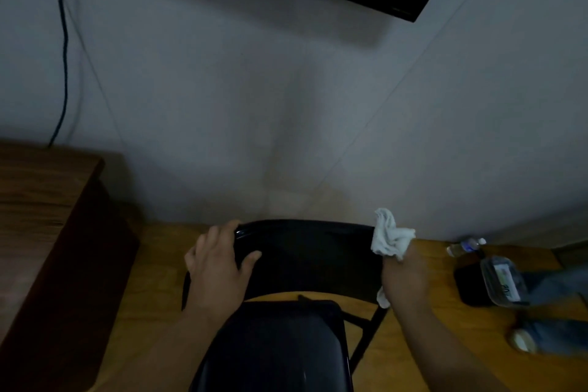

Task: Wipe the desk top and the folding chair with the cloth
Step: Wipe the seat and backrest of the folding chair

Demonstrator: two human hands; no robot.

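A black folding chair [305,251] stands in front of me, its backrest across the middle and its seat at the bottom. My left hand [219,267] grips the left end of the backrest's top edge. My right hand [404,274] is closed on a white cloth [389,234] bunched against the backrest's right end; a corner of cloth hangs below the hand. The wooden desk top [35,200] is at the left edge, apart from both hands.
A yellowish wooden floor [152,280] lies under the chair. At the right are a plastic bottle [466,245], a dark box with a clear lidded container [499,283] and blue fabric. A black cable runs down the wall; a dark screen hangs above.
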